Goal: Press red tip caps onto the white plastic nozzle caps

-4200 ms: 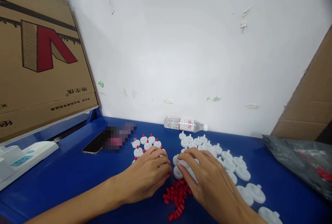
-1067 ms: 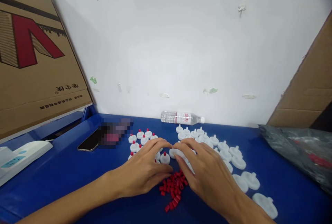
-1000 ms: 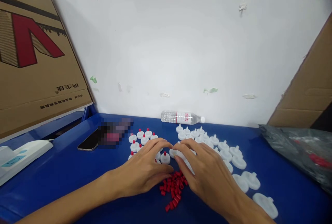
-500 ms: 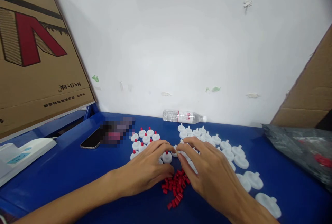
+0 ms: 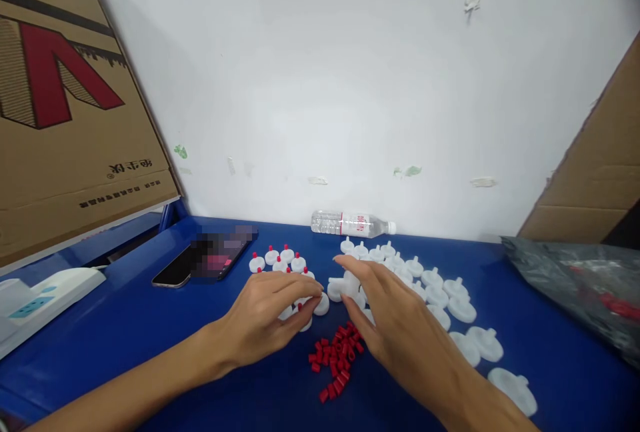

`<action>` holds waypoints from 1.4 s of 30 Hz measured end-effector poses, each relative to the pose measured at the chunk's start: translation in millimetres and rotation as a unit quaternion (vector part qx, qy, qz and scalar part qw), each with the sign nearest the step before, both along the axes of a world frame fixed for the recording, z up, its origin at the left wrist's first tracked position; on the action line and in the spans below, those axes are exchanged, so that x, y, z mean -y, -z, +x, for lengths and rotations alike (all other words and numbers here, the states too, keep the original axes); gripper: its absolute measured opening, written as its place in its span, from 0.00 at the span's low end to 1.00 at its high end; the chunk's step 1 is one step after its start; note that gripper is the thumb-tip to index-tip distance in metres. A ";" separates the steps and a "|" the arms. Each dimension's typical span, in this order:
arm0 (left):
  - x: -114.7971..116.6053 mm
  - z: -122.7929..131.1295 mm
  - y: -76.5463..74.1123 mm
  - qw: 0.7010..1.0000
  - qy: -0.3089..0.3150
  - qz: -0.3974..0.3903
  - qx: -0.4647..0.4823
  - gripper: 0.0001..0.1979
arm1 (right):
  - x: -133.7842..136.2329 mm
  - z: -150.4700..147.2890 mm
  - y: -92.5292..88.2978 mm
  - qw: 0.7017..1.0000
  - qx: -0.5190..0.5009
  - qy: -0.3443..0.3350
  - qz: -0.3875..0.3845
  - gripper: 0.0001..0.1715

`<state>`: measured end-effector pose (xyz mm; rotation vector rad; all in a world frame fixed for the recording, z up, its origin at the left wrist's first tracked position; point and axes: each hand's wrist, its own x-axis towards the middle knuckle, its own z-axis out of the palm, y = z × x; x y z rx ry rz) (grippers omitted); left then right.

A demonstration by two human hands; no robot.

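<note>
My left hand [image 5: 280, 309] is closed in a pinch at a white disc [image 5: 321, 304] with a short spout. Its fingertips hide the spout top and anything between them. In my right hand [image 5: 395, 312], a white spouted disc [image 5: 351, 282] is tipped on its side between thumb and fingers, its spout pointing left. Below and between the hands lies a pile of small red caps [image 5: 340, 359]. Several discs with red-capped spouts [image 5: 287, 255] stand beyond my left hand. Uncapped white discs [image 5: 460, 309] spread behind and to the right of my right hand.
A clear plastic bottle [image 5: 353, 224] lies along the white wall. At left are a phone [image 5: 173, 269], a white power strip [image 5: 50, 302] and a large cardboard box [image 5: 75, 152]. A grey plastic bag [image 5: 565, 285] rests at the right edge of the blue table [image 5: 150, 332].
My left hand has drawn left and closed into a pinch, away from the red caps. The white disc in my right hand now shows between its fingers. The view has shifted slightly.
</note>
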<state>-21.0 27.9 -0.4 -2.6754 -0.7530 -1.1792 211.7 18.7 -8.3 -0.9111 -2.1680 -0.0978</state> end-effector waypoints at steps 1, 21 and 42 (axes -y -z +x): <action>-0.6 0.0 0.0 1.000 -0.010 0.004 0.009 0.05 | 0.2 -0.3 0.5 1.000 0.008 -0.009 0.001 0.29; -6.7 -6.5 9.5 0.997 -0.012 -0.070 0.014 0.07 | 3.9 -3.6 -0.9 0.994 0.030 -0.095 0.048 0.24; 1.7 1.2 0.3 0.997 0.041 -0.066 0.024 0.06 | 6.9 -6.2 -0.2 0.993 0.008 -0.116 0.033 0.22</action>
